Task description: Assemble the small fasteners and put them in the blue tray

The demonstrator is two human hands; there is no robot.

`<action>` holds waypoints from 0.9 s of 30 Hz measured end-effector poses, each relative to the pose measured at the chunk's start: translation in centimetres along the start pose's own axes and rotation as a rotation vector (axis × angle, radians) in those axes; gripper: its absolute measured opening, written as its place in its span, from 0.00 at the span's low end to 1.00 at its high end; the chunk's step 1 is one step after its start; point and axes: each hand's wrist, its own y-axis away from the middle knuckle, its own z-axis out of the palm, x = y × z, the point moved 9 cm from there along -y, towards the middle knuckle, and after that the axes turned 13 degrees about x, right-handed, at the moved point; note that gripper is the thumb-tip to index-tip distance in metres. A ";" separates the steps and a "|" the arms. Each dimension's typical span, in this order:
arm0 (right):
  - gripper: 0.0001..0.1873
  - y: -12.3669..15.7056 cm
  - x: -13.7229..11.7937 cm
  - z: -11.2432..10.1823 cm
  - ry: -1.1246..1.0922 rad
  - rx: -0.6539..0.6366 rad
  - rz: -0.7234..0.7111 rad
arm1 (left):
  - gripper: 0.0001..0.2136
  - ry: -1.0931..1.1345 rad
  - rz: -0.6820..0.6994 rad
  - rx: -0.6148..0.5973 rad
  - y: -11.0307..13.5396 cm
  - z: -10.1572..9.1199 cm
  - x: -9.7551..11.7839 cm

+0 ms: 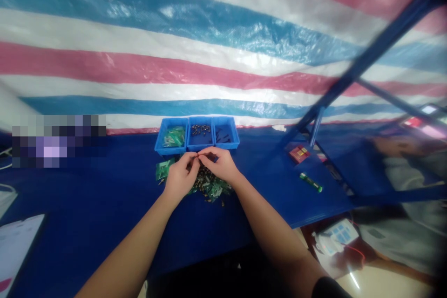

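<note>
The left hand (pixel 181 174) and right hand (pixel 220 164) meet at the fingertips; I can't tell if they're pinching anything. The pile of little parts (pixel 210 184) lies under them, blue trays (pixel 199 139) at twelve o'clock.

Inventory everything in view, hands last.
Table: one, blue, centre
Bins: three, blue, in row
Packets: several, green, left bin, table
Small parts: many, brassy, middle bin
Slim pieces: several, dark, right bin
Mixed pile: one, green, brassy, before bins
Box: one, red, right
Tube: one, green, right
Striped sheet: one, red, white, blue, behind
Scrap: one, white, rear
Frame: one, blue, right
Panel: one, whitish, lower left
Blurred item: one, white, lower right
Neighbour's sleeve: one, grey, far right
Hands: two, bare, by pile
</note>
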 end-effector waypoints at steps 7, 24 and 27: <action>0.09 0.0 0.0 0.1 -0.002 0.003 -0.016 | 0.11 0.004 -0.002 -0.007 0.0 0.0 0.1; 0.10 0.1 -0.4 0.2 0.025 -0.014 -0.021 | 0.10 -0.004 0.000 0.003 0.0 0.0 -0.1; 0.10 0.1 -0.4 0.2 0.030 -0.015 -0.027 | 0.11 -0.006 -0.002 0.001 0.0 0.0 -0.1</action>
